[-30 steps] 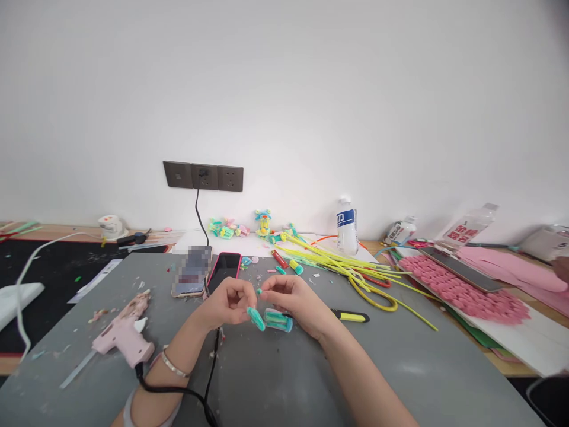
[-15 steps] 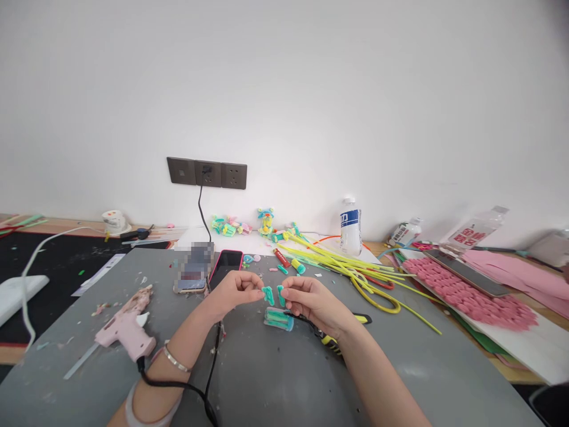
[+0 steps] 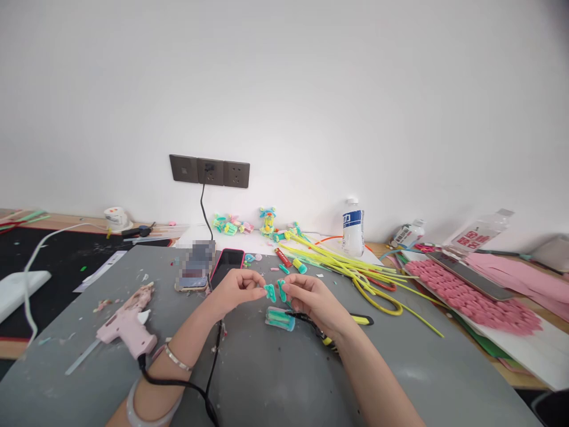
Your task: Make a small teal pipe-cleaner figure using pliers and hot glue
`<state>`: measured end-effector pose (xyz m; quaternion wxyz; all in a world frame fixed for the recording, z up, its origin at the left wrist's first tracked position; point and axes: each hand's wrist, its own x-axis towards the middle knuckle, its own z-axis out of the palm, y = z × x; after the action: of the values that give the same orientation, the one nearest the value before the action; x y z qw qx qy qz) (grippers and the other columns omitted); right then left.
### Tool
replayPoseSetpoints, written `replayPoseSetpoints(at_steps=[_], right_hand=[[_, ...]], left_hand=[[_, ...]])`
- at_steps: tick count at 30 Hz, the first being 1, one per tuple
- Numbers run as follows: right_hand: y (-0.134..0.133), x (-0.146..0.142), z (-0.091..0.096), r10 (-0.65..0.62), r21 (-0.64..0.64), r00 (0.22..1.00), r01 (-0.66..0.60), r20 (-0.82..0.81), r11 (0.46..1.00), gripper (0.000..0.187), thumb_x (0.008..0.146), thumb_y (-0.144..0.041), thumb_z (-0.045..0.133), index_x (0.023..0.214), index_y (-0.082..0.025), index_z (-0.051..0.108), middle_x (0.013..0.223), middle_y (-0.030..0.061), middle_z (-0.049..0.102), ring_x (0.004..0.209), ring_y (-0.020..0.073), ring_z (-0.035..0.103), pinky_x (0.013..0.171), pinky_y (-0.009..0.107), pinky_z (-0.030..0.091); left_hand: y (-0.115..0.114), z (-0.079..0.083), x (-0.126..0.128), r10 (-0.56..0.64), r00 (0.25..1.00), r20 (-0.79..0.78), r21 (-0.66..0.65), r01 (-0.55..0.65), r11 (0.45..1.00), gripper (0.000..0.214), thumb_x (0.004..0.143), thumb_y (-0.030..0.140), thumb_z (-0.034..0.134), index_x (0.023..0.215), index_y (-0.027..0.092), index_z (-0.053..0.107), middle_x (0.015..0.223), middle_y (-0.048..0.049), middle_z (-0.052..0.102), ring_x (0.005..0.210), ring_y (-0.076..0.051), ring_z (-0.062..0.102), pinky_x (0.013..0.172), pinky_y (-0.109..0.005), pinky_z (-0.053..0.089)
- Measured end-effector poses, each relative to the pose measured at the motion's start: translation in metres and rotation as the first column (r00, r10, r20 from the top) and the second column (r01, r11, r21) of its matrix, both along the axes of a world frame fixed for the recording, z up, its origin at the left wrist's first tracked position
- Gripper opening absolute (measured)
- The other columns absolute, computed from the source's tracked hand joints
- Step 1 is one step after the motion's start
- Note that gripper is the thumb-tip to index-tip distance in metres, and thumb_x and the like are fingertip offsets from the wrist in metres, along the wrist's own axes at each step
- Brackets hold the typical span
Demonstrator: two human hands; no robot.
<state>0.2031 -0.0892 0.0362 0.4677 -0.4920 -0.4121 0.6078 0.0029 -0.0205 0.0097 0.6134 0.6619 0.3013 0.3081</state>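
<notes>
My left hand (image 3: 235,290) pinches a small teal foam piece (image 3: 269,292) at its fingertips. Close beside it, my right hand (image 3: 311,299) pinches a second teal piece (image 3: 281,289), and a black and yellow tool (image 3: 322,335) runs under its palm. The two pieces are held side by side above the grey mat (image 3: 275,379). Just below them a teal and green roll (image 3: 280,318) lies on the mat.
A pink glue gun (image 3: 127,325) with a black cord lies at the left. Two phones (image 3: 211,270) lie behind my hands. Yellow strips (image 3: 355,267), a water bottle (image 3: 353,227), small figures (image 3: 265,221) and a board of pink discs (image 3: 471,296) are at the back right.
Both hands rose off the teal roll and drew the two small teal pieces side by side. The right hand picked up the black and yellow tool under its palm.
</notes>
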Motion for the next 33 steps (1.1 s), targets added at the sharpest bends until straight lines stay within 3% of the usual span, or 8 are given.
replayPoseSetpoints(at_steps=[6,12,16,23,33], right_hand=[[-0.0011,0.007,0.0031,-0.032,0.021,0.999,0.032,-0.026,0.999,0.042,0.056,-0.045,0.091,0.071,-0.018,0.064,0.059,-0.0048,0.057,0.049,0.0066,0.042,0.05,0.023,0.03],[-0.0045,0.0067,0.006,-0.069,0.021,0.997,0.07,-0.028,0.997,0.042,0.052,-0.04,0.093,0.081,-0.019,0.073,0.071,-0.0023,0.062,0.054,0.0075,0.044,0.052,0.024,0.034],[-0.0048,0.005,0.0051,-0.049,0.033,0.999,0.048,0.018,0.998,0.035,0.053,-0.043,0.091,0.069,-0.018,0.072,0.068,-0.0016,0.061,0.055,0.0089,0.044,0.052,0.025,0.034],[-0.0029,0.0029,0.004,-0.009,0.107,0.991,-0.006,0.134,0.994,0.031,0.059,-0.043,0.088,0.069,-0.019,0.071,0.063,-0.0032,0.057,0.056,0.0098,0.041,0.053,0.025,0.03],[-0.0025,-0.0008,0.0081,0.061,0.041,0.984,-0.069,0.166,0.997,0.035,0.057,-0.045,0.089,0.068,-0.018,0.068,0.06,-0.0026,0.058,0.055,0.0104,0.042,0.053,0.025,0.029]], left_hand=[[-0.0016,0.0026,0.0008,0.015,1.0,-0.004,-0.011,-0.015,1.0,0.034,0.069,0.047,0.076,0.072,0.016,0.063,0.052,0.0109,0.024,0.052,-0.008,0.019,0.053,-0.024,0.017],[-0.0012,0.0011,0.0007,0.012,1.0,0.002,-0.01,-0.012,1.0,0.033,0.07,0.046,0.077,0.074,0.015,0.064,0.052,0.0109,0.025,0.052,-0.008,0.02,0.053,-0.024,0.017],[-0.0004,-0.0002,0.0001,0.006,1.0,0.004,-0.01,-0.006,1.0,0.03,0.071,0.044,0.076,0.075,0.016,0.065,0.052,0.011,0.025,0.052,-0.008,0.02,0.054,-0.024,0.017],[-0.0011,0.0006,-0.0006,-0.027,1.0,-0.017,-0.008,0.027,1.0,0.03,0.073,0.044,0.075,0.074,0.016,0.064,0.051,0.0112,0.025,0.051,-0.008,0.018,0.053,-0.024,0.016],[-0.0012,-0.0002,-0.0011,-0.07,0.998,-0.01,0.001,0.07,0.998,0.029,0.074,0.042,0.075,0.075,0.015,0.066,0.052,0.011,0.025,0.051,-0.008,0.019,0.052,-0.025,0.016]])
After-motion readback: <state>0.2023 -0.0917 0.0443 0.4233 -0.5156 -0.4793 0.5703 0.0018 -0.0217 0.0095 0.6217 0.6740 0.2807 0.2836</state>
